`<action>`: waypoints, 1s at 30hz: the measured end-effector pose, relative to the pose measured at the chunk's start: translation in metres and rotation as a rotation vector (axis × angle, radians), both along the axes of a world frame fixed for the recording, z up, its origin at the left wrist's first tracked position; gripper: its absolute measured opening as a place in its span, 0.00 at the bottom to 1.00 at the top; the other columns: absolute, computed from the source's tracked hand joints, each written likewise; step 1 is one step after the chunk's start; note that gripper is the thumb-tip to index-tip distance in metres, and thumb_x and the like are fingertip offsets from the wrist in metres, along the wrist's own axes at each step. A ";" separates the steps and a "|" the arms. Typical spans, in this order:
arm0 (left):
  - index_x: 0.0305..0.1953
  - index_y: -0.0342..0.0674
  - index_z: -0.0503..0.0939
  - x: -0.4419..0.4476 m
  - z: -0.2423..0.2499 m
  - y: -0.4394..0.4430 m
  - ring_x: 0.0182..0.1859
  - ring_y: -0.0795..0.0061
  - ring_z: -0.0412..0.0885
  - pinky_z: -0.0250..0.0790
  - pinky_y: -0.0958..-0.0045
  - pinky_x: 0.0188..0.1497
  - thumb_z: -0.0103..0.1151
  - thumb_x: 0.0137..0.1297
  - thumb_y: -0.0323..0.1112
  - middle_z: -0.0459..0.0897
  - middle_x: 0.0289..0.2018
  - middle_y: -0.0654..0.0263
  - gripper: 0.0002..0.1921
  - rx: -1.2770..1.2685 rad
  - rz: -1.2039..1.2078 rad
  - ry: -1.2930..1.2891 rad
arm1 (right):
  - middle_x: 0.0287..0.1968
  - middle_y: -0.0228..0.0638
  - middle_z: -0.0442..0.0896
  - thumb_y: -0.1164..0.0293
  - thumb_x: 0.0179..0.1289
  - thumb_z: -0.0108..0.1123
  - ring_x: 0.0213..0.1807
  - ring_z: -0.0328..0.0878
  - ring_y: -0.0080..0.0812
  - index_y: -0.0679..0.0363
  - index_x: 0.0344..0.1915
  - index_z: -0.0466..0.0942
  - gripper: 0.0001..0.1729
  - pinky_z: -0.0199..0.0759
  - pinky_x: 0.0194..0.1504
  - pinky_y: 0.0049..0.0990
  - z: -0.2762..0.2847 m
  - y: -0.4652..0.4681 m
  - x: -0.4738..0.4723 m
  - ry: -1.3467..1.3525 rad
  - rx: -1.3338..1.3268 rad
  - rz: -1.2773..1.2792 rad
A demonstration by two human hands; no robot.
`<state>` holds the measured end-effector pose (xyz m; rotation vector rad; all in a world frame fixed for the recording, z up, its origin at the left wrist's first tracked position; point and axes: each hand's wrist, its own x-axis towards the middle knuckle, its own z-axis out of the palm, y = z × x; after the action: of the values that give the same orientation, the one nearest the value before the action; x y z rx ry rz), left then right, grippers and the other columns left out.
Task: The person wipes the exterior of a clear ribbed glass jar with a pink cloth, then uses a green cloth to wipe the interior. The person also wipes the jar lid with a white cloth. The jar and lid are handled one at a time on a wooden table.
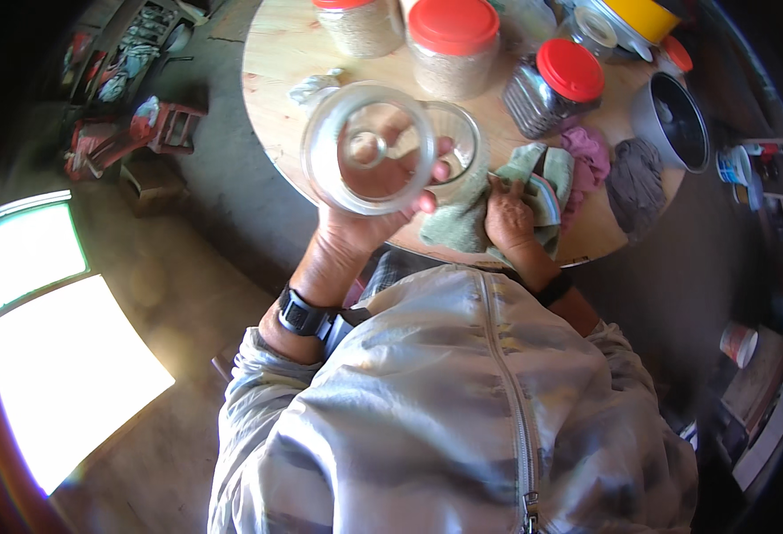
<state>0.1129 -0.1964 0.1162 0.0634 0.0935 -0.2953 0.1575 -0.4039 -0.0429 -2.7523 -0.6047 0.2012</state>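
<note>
My left hand holds up a clear round glass lid with a small ring-shaped knob, its fingers showing through it and curling over its right edge. Behind and to the right of the lid is a clear glass vessel, partly hidden; whether my left hand also touches it cannot be told. My right hand grips a green cloth with a striped part, bunched at the near edge of the round wooden table. The cloth lies up against the vessel's lower right side.
Red-lidded jars with pale contents stand at the back, beside a red-lidded jar of dark contents. A pink cloth, a grey cloth and a dark-lined pot lie right. Crumpled plastic sits left.
</note>
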 end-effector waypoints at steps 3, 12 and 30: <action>0.59 0.39 0.60 0.002 0.005 -0.002 0.46 0.46 0.72 0.75 0.55 0.36 0.51 0.58 0.56 0.65 0.52 0.39 0.34 -0.045 -0.111 -0.082 | 0.36 0.48 0.78 0.72 0.58 0.42 0.36 0.76 0.53 0.57 0.43 0.74 0.15 0.71 0.40 0.40 -0.014 0.000 0.016 0.115 -0.138 0.144; 0.59 0.39 0.60 0.015 0.006 -0.003 0.39 0.57 0.72 0.71 0.71 0.20 0.49 0.58 0.55 0.69 0.47 0.46 0.33 0.350 -0.193 -0.282 | 0.34 0.37 0.79 0.77 0.60 0.43 0.38 0.77 0.31 0.65 0.33 0.74 0.09 0.71 0.39 0.25 0.105 -0.043 0.021 0.389 1.462 -0.539; 0.49 0.33 0.70 0.030 0.039 -0.073 0.30 0.74 0.76 0.70 0.75 0.33 0.46 0.62 0.46 0.77 0.29 0.61 0.22 1.298 0.083 -0.704 | 0.22 0.27 0.75 0.76 0.57 0.52 0.23 0.70 0.17 0.66 0.26 0.74 0.06 0.67 0.25 0.19 0.218 -0.050 0.042 -0.241 0.716 0.056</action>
<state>0.1432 -0.2698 0.1551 1.4368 -0.4271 -0.0742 0.1993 -0.4543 0.1748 -2.0752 -0.6552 -0.2900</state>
